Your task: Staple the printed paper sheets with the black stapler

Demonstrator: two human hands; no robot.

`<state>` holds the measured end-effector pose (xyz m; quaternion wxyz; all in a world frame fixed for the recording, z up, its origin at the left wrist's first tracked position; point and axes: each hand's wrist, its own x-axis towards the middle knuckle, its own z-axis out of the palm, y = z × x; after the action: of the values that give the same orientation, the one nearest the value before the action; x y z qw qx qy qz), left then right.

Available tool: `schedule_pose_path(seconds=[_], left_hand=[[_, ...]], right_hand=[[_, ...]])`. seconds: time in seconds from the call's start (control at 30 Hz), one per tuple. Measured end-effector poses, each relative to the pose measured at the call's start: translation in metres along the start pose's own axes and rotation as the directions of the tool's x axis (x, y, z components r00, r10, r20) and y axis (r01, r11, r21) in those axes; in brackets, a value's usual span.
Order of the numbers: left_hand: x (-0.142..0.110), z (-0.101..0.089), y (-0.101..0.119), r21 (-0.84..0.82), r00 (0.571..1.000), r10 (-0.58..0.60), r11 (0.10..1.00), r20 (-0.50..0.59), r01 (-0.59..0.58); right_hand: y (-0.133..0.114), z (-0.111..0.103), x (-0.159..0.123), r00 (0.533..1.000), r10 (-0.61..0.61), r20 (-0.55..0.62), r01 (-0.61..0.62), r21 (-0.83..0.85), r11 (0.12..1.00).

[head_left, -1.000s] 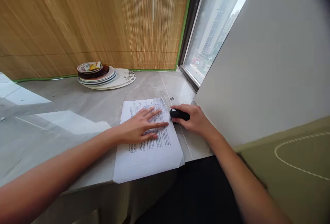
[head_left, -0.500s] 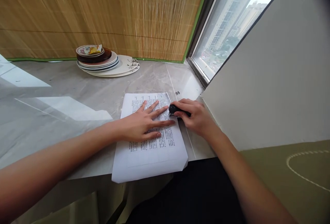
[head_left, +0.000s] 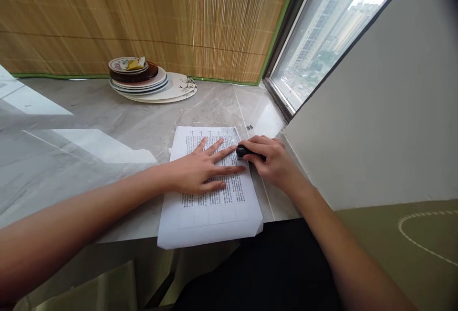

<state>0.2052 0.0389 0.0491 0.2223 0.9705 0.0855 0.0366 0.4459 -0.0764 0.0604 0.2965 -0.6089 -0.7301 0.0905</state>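
A printed sheaf of paper [head_left: 211, 222] lies on the grey stone ledge, its near edge jutting past the ledge's front. My left hand [head_left: 202, 170] rests flat on the print with its fingers spread, holding nothing. In my right hand [head_left: 274, 158] is a black stapler [head_left: 242, 151], gripped from the right side. Its rounded head sits over the right edge of the paper, close to my left fingertips. My fingers hide the back part of the stapler. Whether its jaw is pressed fully down on the paper, I cannot tell.
Small grey pieces, perhaps staple strips [head_left: 249, 127], lie beyond the paper. A stack of plates [head_left: 175, 87] stands at the back against a bamboo blind [head_left: 143, 10]. A window [head_left: 304, 58] and a white wall [head_left: 375, 125] close off the right side.
The view has shifted slightly. Less of the stapler's metal underside shows now, and its head looks lower against the paper's edge. My left hand stays flat in place.
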Motion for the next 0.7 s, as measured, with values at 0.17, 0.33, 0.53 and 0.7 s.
schedule_pose_path(seconds=[0.17,0.33,0.53,0.7], left_hand=[[0.0,0.001,0.0,-0.014,1.0,0.012,1.0,-0.022,-0.012],[-0.001,0.005,-0.005,-0.034,0.997,-0.014,0.999,-0.072,0.012],[-0.001,0.003,-0.005,-0.005,0.997,0.044,0.999,-0.062,-0.044],[-0.001,-0.002,-0.002,0.027,0.998,0.052,0.998,-0.044,-0.051]], right_hand=[[-0.002,-0.002,0.001,1.0,0.007,0.021,-0.006,-0.035,0.999],[-0.007,0.004,0.001,0.999,-0.017,0.05,0.025,-0.171,0.985],[-0.009,0.005,-0.001,0.994,-0.051,0.095,0.077,-0.298,0.952],[0.01,-0.006,-0.017,0.996,0.08,-0.051,-0.086,-0.138,0.987]])
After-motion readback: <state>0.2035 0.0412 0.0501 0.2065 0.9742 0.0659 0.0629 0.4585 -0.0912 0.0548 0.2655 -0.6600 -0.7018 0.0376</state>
